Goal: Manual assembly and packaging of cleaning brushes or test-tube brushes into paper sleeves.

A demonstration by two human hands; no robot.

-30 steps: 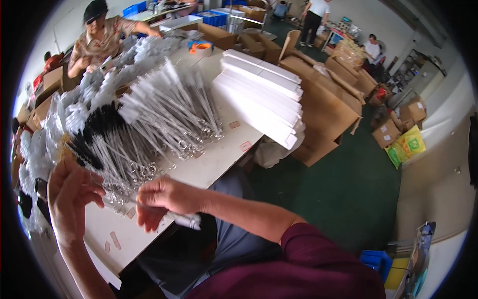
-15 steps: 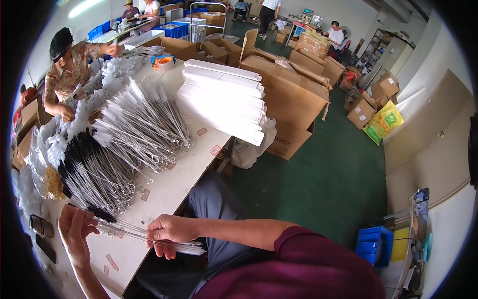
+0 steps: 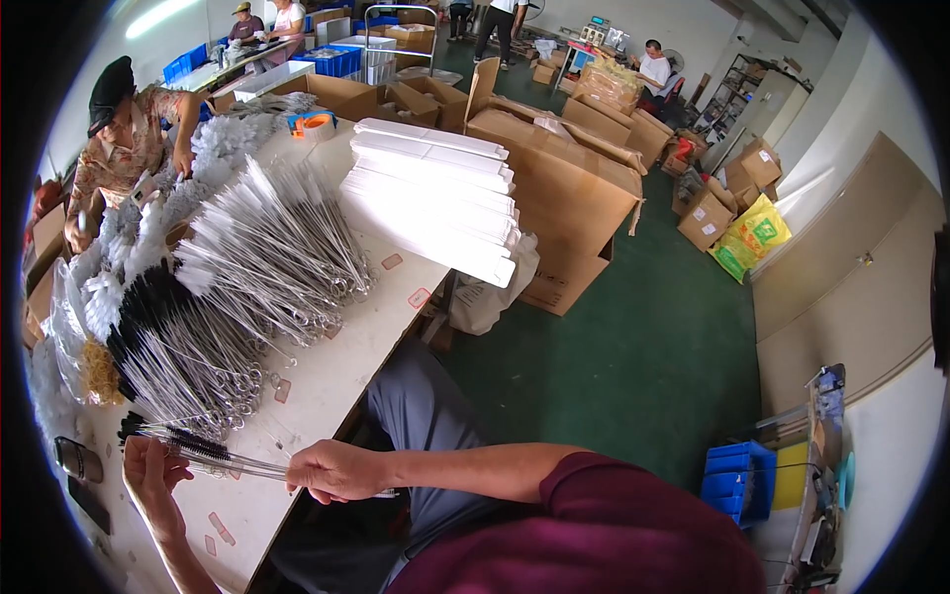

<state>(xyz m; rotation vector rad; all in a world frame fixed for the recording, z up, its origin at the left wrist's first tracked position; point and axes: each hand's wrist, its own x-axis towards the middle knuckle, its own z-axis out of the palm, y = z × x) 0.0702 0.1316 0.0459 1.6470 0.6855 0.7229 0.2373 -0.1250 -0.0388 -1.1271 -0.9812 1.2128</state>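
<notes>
A few thin wire brushes (image 3: 259, 463) stretch between my hands over the near table edge, black bristles toward the left. My right hand (image 3: 341, 470) is closed round their wire stems. At the bristle end, my left hand (image 3: 153, 475) pinches them between thumb and fingers. Just beyond lies a pile of black-bristled brushes (image 3: 188, 361), their looped wire ends toward me. A larger pile of white-bristled brushes (image 3: 277, 252) lies farther back on the white table (image 3: 371, 312).
Long white cartons (image 3: 430, 198) are stacked on the table's right side, near an orange tape roll (image 3: 315, 126). A rubber-band bundle (image 3: 100, 372) and a dark cup (image 3: 77, 458) lie left. A co-worker (image 3: 124, 148) sits across. Large cardboard boxes (image 3: 549, 188) stand beyond.
Black bristles now show along more of the held bundle, and the pale ends below my right hand are mostly out of sight. The co-worker's arms have shifted. The view has turned slightly.
</notes>
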